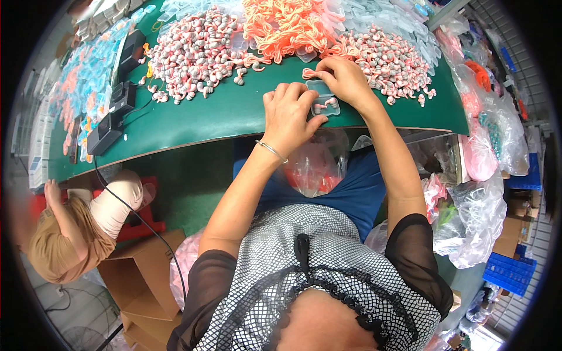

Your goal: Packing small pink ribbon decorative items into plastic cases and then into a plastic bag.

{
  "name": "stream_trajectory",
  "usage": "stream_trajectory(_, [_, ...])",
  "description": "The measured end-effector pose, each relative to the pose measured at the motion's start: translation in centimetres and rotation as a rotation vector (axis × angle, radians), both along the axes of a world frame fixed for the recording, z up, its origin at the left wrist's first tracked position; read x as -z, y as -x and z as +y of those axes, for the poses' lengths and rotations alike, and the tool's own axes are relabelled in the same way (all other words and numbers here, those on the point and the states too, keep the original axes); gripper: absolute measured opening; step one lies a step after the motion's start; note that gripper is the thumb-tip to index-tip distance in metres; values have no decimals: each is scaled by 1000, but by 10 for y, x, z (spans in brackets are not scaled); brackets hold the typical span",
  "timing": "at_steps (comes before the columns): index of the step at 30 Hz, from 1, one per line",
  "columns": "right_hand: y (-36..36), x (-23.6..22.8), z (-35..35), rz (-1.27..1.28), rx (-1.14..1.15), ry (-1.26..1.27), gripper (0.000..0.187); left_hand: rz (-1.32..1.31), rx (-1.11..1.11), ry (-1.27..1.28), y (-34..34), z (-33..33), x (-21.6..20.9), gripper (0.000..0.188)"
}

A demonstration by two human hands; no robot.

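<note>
Across the green tabletop [234, 114], a left heap of pink-and-grey pieces [190, 50], orange cords [287, 29] and a right heap of similar pieces [395, 61] are lying along the far side. Near the front edge, a clear case [319, 88] is lying open, its nearer half holding small pieces. The right hand [345, 79] is pinching an orange loop [308, 74] just beyond it; the left hand [288, 117] is curving beside it, its grip unclear. Leftward, another person [61, 245] is sitting near a cardboard box [140, 275]; rightward, plastic bags [480, 222] are crowding near blue crates [509, 274].
</note>
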State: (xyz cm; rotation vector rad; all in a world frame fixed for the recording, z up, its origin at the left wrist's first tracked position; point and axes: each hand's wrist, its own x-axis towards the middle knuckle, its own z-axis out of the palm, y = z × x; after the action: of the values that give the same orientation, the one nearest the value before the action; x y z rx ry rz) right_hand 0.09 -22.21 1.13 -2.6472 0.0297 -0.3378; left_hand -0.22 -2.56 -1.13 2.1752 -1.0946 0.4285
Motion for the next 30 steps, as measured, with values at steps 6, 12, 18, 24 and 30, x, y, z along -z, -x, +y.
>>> stream_trajectory(6, [42, -5, -11, -307, -113, -161, 7, 61, 22, 51, -1, 1, 5, 50])
stream_trajectory(12, [62, 8, 2, -301, -217, -111, 10, 102, 13, 58, -2, 1, 3, 49])
stream_trajectory(18, [70, -7, 9, -331, -310, 118, 13, 130, 15, 59, -1, 0, 2, 49])
stream_trajectory(24, [72, -4, 14, -301, -252, 91, 17, 98, 17, 74, -2, -1, 3, 49])
stream_trajectory(30, [79, 4, 16, -309, -230, 20, 21, 127, 12, 50, -2, 2, 3, 51])
